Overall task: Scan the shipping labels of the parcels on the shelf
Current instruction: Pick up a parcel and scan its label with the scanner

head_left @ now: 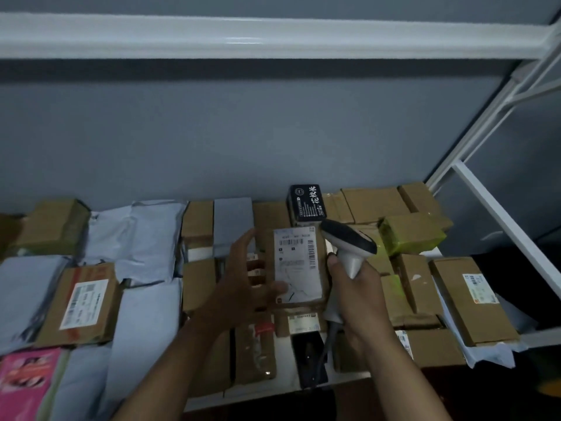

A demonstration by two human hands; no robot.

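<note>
Scanner [349, 241] nose toward upper left, parcel [296, 265] lengthwise upright

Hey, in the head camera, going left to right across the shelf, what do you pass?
Pink parcel → labelled box → left hand → held parcel → scanner in the right hand → green-taped parcel → long labelled box.
</note>
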